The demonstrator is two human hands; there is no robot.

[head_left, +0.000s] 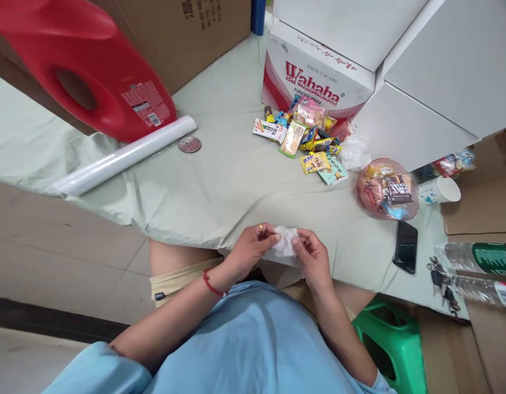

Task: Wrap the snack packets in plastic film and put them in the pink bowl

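Observation:
Between my two hands, close to the front edge of the cloth-covered table (220, 189), is a small crumpled thin white sheet (285, 242). Whether it is plastic or tissue I cannot tell. My left hand (253, 244), with a ring and a red bracelet, pinches its left side between thumb and fingers. On the opposite side my right hand (314, 254) grips it with thumb and forefinger. Beyond the hands lies a pile of wrapped snacks (294, 138), and a crumpled white plastic bag (354, 152) rests beside that pile.
A pink bowl (361, 189) of snacks, paper cup (447, 190), phone (406, 247), keys (443, 284) and plastic bottles (461, 258) are at right. Leftward lie a wrapped roll (129, 156), round metal disc (190, 144) and red jug (113, 65). A Wahaha carton (314, 76) stands behind.

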